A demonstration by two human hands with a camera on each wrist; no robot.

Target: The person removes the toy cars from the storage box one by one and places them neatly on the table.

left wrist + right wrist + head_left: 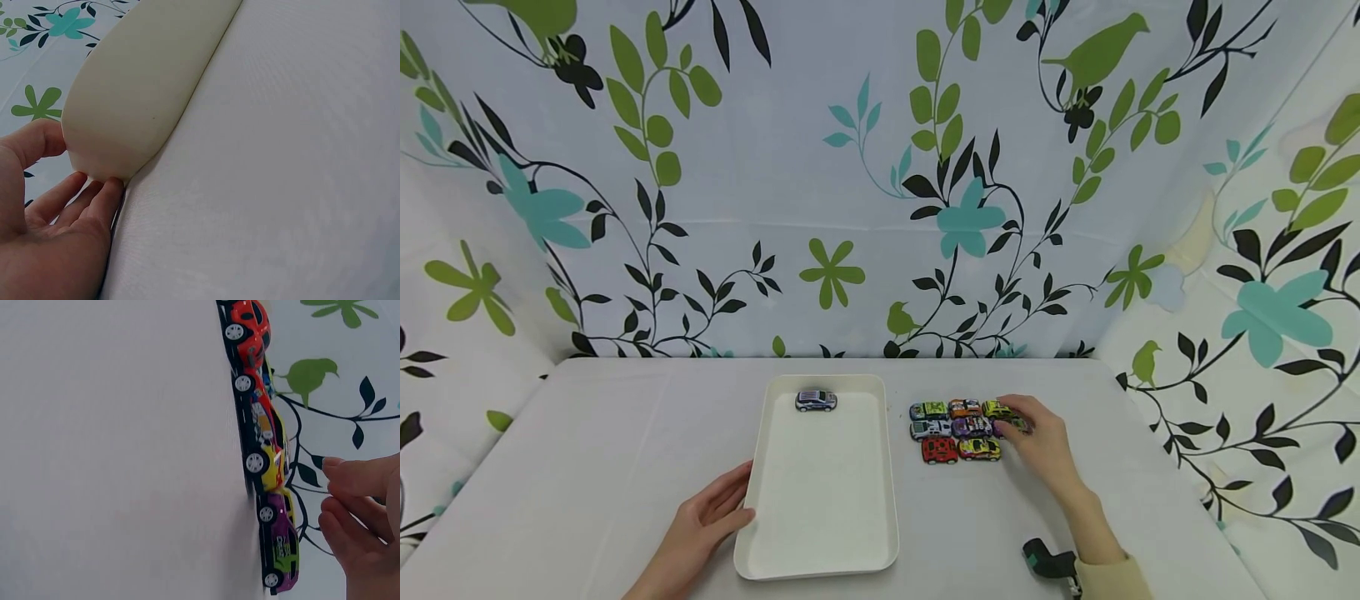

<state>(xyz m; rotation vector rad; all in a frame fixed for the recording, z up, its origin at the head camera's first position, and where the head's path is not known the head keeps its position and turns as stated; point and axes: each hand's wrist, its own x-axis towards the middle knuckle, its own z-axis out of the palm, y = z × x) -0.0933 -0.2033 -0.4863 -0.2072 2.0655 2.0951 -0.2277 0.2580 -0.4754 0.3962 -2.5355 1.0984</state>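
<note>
My left hand [700, 517] rests at the left side of a white rectangular tray [820, 500], its fingertips and thumb touching the outer wall; the left wrist view shows the loosely bent fingers [103, 203] at the tray's lower edge. A small silver-grey toy car [816, 401] stands inside near the far end. Right of the tray several toy cars sit bunched in rows. Over their right end hovers my right hand [1037, 429], thumb and fingers apart around a purple-and-green toy car [278, 544]. In the right wrist view a gap shows between that car and the fingertips [331, 465].
The bunch includes a red car [940, 451], a yellow car [979, 450], an orange car [966, 407] and a white car [931, 429]. A black device [1047, 560] is strapped by the right wrist. Patterned cloth [865, 183] hangs behind the white table [625, 442].
</note>
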